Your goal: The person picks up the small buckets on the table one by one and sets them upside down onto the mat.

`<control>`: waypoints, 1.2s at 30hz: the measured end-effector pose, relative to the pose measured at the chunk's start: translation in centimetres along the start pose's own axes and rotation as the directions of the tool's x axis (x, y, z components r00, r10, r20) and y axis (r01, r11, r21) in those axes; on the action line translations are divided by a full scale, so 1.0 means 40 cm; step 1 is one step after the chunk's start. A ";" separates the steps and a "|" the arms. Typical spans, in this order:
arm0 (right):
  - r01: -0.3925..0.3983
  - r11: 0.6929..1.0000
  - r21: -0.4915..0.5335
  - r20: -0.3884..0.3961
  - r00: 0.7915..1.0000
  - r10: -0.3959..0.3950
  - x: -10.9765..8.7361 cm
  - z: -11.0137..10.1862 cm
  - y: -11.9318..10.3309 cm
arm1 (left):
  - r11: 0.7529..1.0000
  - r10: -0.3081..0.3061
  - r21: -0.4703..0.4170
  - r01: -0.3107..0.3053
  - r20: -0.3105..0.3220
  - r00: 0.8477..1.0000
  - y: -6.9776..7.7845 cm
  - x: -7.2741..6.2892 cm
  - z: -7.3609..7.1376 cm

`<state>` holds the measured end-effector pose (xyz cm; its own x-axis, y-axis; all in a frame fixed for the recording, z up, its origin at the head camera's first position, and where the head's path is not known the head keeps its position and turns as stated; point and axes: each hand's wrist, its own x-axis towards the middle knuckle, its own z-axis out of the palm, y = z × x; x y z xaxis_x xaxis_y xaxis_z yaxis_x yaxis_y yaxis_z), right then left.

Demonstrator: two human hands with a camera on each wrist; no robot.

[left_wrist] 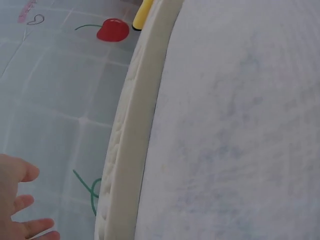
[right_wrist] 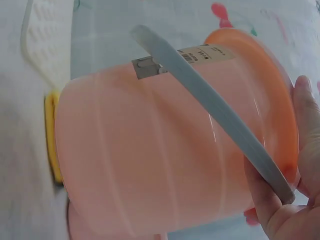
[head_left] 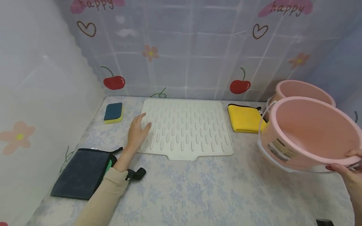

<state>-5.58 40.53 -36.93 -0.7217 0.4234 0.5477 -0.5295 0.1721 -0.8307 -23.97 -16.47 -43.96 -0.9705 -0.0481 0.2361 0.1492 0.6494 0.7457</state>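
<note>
My right hand (head_left: 349,174) grips the rim of a pink bucket (head_left: 314,131) at the right, thumb and fingers on either side of the rim. In the right wrist view the bucket leans on its side, its pale handle (right_wrist: 215,107) crossing the wall below a paper label (right_wrist: 202,54). My left hand (head_left: 137,133), fingers spread and holding nothing, hovers at the left edge of a white ridged draining board (head_left: 183,125) with a spout at its front. In the left wrist view that hand (left_wrist: 20,212) stands apart from the board's edge (left_wrist: 132,130).
A second pink bucket (head_left: 305,89) stands behind the held one. Beside the board is a folded yellow cloth (head_left: 244,117). On the left are a blue-and-yellow sponge (head_left: 113,111) and a dark zip pouch (head_left: 83,174). Patterned sheeting (head_left: 189,53) rises behind the table.
</note>
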 end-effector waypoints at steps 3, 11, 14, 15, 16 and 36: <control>0.080 0.995 -0.054 0.079 0.994 -0.075 0.011 0.122 -0.073 | 0.999 0.041 -0.019 -0.041 0.036 0.998 0.028 -0.007 0.006; 0.014 0.997 0.080 0.222 0.974 -0.031 0.078 0.340 -0.056 | 0.982 0.182 -0.070 -0.177 0.073 0.981 0.120 -0.016 0.012; -0.018 0.971 0.239 0.284 0.957 -0.052 0.106 0.430 -0.037 | 0.966 0.231 -0.142 -0.218 0.080 0.970 0.157 -0.011 0.012; -0.033 0.964 0.264 0.298 0.953 -0.049 0.114 0.458 -0.033 | 0.959 0.246 -0.165 -0.231 0.077 0.966 0.168 -0.009 0.012; -0.049 0.955 0.291 0.312 0.949 -0.046 0.121 0.486 -0.028 | 0.952 0.259 -0.186 -0.242 0.073 0.963 0.176 -0.008 0.012; -0.107 0.955 0.277 0.317 0.948 0.015 0.138 0.713 0.011 | 0.800 0.094 -0.599 0.034 0.180 0.979 0.225 0.001 0.028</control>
<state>-22.53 17.60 -31.43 -0.8334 0.1224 0.5389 -0.5517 -0.1271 -0.8243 -22.88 -9.76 -37.93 -0.9704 0.1504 0.1889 0.2001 0.0627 0.9778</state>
